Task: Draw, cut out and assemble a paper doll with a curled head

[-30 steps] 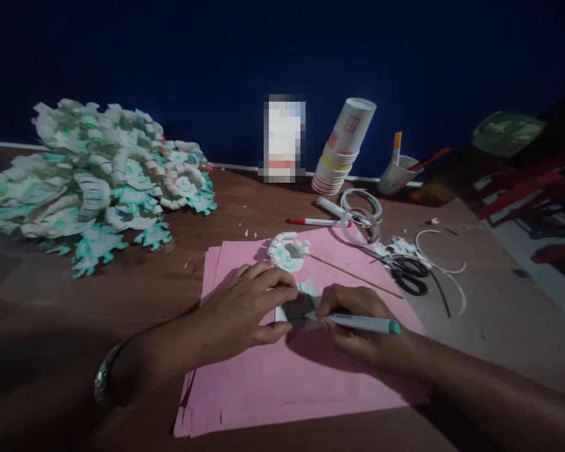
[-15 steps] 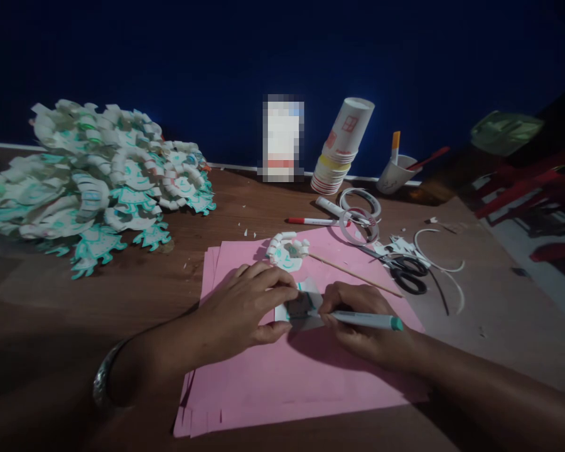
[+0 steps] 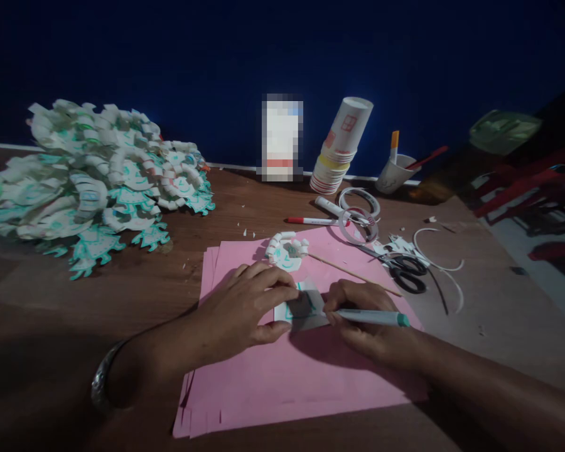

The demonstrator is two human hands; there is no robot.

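Observation:
A small white paper with green marker lines lies on a stack of pink paper. My left hand presses on its left side, fingers stretched out and thumb apart, covering part of the drawing. In a writing pinch my right hand holds a white marker with a green end, its tip at the paper's right side. Just beyond my hands sits a paper cup-base face with curled strips. From it a thin wooden stick runs to the right.
At the back left is a heap of similar paper figures. Stacked paper cups, a cup with tools, tape rolls, a red-capped marker, black-handled scissors and white scraps lie around the back and right.
My right hand and the marker have slid slightly to the right across the small white paper, showing more of its right side. My left hand stays in place on the paper.

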